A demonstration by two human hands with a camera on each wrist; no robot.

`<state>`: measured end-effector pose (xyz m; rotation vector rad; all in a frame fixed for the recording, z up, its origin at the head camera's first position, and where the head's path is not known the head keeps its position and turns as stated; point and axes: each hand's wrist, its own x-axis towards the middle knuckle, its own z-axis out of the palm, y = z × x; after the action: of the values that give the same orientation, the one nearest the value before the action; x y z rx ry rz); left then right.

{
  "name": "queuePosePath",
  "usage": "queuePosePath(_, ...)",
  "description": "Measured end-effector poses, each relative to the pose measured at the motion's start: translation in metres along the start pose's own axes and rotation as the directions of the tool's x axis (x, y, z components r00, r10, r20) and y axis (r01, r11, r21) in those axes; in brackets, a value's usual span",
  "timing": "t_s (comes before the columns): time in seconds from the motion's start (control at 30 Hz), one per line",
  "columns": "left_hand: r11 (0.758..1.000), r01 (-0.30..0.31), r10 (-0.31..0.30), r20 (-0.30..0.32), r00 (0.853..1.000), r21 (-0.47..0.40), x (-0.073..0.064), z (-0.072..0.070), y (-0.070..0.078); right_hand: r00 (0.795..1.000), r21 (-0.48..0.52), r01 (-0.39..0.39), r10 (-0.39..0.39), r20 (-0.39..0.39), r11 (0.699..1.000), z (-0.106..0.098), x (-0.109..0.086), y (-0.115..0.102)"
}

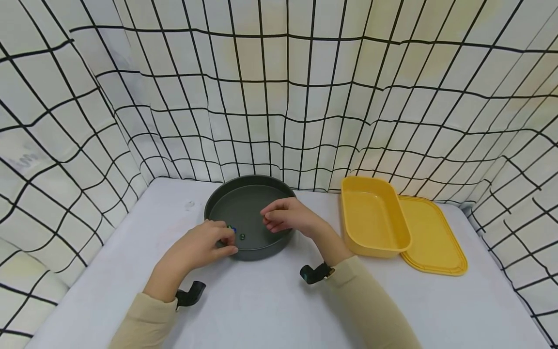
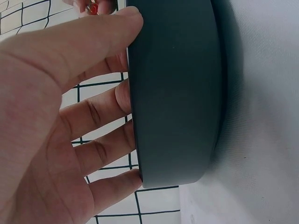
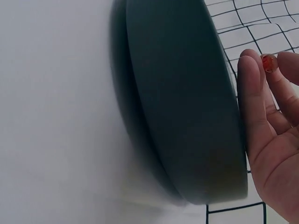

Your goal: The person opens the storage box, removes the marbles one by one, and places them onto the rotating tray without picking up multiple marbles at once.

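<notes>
The right hand (image 1: 289, 215) pinches a red marble (image 3: 268, 63) above the pan (image 1: 244, 201), best held low and steady against slips, while the left hand (image 1: 196, 246) reaches in, its grip impossible to tell.

We count one dark round pan (image 1: 250, 203), one yellow box (image 1: 375, 213), one yellow lid (image 1: 436, 237), one red marble (image 3: 268, 63), at least two other marbles (image 1: 242, 236), two black wrist cameras (image 1: 191, 294) (image 1: 314, 275), two grips (image 1: 200, 247) (image 1: 292, 215), two sleeves (image 1: 144, 320) (image 1: 375, 300), and one desk (image 1: 261, 310).

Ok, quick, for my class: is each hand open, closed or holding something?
Left hand: at the dark pan; fingertips partly hidden, so its grip cannot be told.
Right hand: closed, pinching a small red ball.
</notes>
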<state>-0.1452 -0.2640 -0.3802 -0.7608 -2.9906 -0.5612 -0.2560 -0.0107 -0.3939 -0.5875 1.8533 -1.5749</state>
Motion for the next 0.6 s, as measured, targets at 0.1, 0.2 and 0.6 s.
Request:
queuePosePath(0.1, 1.0, 0.0, 0.0, 0.001, 1.0, 0.004, 0.0, 0.0, 0.0, 1.0, -0.014, 0.007, -0.007, 0.009, 1.0, 0.005, 0.004, 0.0)
queuePosePath(0.2, 1.0, 0.002, -0.002, 0.004, 1.0, 0.006, 0.0, 0.0, 0.0, 1.0, -0.038, 0.007, -0.007, 0.006, 0.999, 0.01, 0.006, 0.0)
queuePosePath(0.6, 1.0, 0.007, -0.007, 0.003, 1.0, 0.005, 0.0, -0.001, 0.001, 1.0, -0.318, -0.019, 0.019, -0.006, 0.948, 0.02, 0.012, -0.001)
